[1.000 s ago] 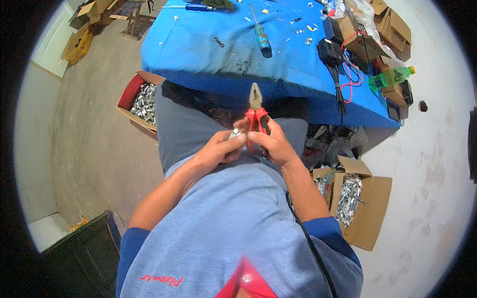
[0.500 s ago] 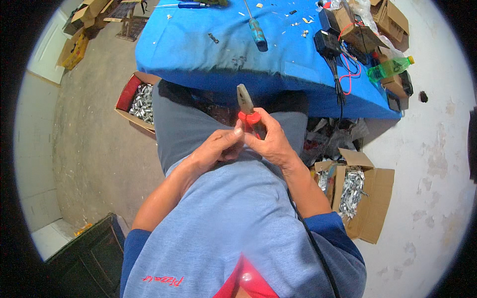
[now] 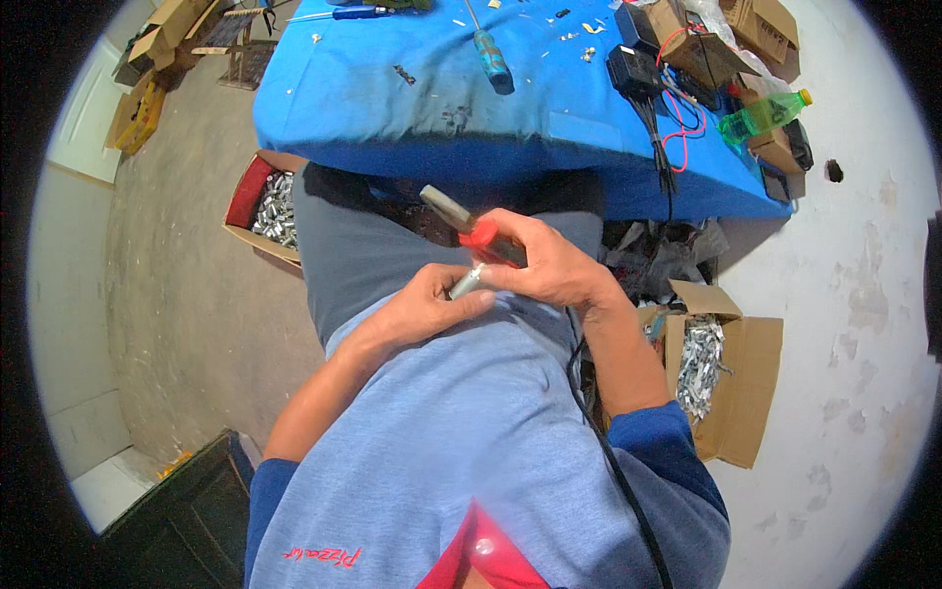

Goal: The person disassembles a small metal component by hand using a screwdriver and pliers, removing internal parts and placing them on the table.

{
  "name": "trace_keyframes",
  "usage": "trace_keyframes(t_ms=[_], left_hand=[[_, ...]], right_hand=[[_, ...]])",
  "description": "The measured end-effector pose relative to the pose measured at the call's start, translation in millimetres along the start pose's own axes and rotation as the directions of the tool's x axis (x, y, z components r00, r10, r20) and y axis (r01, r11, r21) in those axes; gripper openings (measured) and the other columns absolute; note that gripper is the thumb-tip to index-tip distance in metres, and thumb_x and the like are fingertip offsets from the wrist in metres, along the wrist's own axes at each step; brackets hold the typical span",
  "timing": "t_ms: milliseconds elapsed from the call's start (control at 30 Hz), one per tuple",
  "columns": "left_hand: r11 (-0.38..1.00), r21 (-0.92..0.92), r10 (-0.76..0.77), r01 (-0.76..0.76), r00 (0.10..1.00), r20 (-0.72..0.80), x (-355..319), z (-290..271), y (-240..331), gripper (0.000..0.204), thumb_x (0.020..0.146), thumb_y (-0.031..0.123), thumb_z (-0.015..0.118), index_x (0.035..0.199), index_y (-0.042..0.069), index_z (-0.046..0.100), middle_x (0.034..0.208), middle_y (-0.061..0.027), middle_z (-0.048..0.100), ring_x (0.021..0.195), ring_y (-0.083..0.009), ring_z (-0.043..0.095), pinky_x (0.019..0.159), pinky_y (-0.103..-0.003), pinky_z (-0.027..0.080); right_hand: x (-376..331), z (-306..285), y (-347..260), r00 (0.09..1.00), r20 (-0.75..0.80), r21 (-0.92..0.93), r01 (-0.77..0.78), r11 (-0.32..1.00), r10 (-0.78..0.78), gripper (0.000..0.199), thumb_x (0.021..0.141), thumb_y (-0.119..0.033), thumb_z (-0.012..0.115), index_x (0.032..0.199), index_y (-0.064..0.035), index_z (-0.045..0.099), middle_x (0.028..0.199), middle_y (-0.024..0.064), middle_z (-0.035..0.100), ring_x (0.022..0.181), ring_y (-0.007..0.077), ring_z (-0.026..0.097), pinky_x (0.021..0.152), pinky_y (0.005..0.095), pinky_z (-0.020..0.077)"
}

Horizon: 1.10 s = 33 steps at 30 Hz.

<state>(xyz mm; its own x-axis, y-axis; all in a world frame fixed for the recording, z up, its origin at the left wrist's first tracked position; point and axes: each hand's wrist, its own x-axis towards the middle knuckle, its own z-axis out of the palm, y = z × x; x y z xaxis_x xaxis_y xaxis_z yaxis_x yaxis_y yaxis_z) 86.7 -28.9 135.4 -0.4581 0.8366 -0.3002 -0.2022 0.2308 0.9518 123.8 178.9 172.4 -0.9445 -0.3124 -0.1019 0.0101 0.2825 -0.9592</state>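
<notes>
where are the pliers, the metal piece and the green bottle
pliers point(image 3: 483, 236), head view, on the red handle
metal piece point(image 3: 465, 283), head view, on its middle
green bottle point(image 3: 760, 117), head view, on its body

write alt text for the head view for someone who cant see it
Seen from above, a seated person's right hand grips red-handled pliers while the left hand holds a small metal piece over the lap. Ahead stands a blue table bearing a screwdriver.

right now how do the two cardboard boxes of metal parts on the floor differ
The left box has a red inner wall and sits partly under the blue table, beside the person's left leg. The right box is plain brown, with flaps spread open, standing clear of the table by the right arm. Both hold silvery metal pieces.
</notes>
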Motion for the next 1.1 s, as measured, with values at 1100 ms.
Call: trace_keyframes(t_ms=[1100], left_hand=[[0.978,0.196,0.166,-0.07,0.833,-0.528,15,-1,-34,0.025,0.094,0.022,0.058,0.089,-0.002,0.063,0.065,-0.0107,0.058,0.061,-0.0164,0.052,0.058,-0.036,0.043]], right_hand=[[-41,36,-7,0.948,-0.171,-0.608,-0.317,0.728,0.27,0.068,0.079,-0.009,0.052,0.139,0.0111,0.03,0.126,0.0252,0.048,0.117,0.0404,0.048,0.098,0.0469,0.042]])
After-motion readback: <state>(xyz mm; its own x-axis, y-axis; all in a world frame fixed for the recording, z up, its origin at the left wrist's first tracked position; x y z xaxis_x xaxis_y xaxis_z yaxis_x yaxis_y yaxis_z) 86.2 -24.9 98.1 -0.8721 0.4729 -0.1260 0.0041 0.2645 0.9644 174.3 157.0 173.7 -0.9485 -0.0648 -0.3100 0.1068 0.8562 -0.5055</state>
